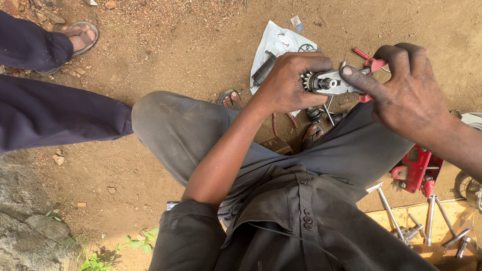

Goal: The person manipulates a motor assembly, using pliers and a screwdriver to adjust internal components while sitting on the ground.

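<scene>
I squat over dirt ground, holding a small metal gear shaft assembly (329, 83) in front of my knees. My left hand (288, 80) grips its toothed end. My right hand (401, 93) holds the other end, thumb pressed on the metal body, with red-handled pliers (371, 62) also clasped in that hand. Below the part, more small metal pieces (317, 114) lie on the ground between my feet.
A white plastic bag (278, 42) with a dark part lies ahead. Another person's legs in dark trousers (55, 113) and a sandalled foot (80, 37) are at the left. A red tool (416, 170) and several T-handle wrenches (427, 221) on a yellow board sit at the right.
</scene>
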`<act>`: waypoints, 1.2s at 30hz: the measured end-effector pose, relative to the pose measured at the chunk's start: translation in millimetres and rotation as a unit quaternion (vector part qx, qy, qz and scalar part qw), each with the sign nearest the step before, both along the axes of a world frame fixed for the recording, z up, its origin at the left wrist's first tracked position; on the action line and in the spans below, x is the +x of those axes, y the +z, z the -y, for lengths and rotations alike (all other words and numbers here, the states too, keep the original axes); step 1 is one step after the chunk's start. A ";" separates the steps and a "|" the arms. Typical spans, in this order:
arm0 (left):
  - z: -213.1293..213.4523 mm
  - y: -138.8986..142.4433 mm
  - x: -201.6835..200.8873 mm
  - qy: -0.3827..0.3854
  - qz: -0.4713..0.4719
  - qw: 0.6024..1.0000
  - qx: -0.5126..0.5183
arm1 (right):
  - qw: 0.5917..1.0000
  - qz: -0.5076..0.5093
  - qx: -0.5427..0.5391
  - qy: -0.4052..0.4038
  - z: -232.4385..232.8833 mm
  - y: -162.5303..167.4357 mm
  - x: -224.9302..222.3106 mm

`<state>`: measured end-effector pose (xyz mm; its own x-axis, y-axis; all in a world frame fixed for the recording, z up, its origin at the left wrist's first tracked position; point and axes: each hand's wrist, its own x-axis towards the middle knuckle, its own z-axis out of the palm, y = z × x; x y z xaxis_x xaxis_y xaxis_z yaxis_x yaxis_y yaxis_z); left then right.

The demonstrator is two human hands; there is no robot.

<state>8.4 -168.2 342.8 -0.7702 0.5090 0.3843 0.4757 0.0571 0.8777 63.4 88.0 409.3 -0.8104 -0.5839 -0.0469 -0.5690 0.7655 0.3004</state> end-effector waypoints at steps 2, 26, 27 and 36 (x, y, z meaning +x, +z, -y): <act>0.5 0.8 0.6 -0.008 -0.005 1.000 0.017 | 1.000 0.003 0.002 0.003 -2.6 -0.8 -0.8; 3.8 5.5 3.6 0.045 -0.045 0.998 0.023 | 0.984 -0.107 -0.005 0.145 -8.3 11.9 -38.6; 4.2 5.6 3.3 0.051 -0.036 0.998 0.022 | 0.987 -0.098 0.024 0.127 -7.0 12.6 -35.6; 6.6 9.5 5.4 0.033 -0.023 0.999 0.025 | 0.997 0.019 -0.070 0.017 -14.2 -5.4 -12.2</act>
<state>13.8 -174.8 352.4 -0.7818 0.4376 0.4441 0.5128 0.0460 0.8573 51.2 102.2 403.8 -0.7896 -0.6136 0.0072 -0.6038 0.7790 0.1693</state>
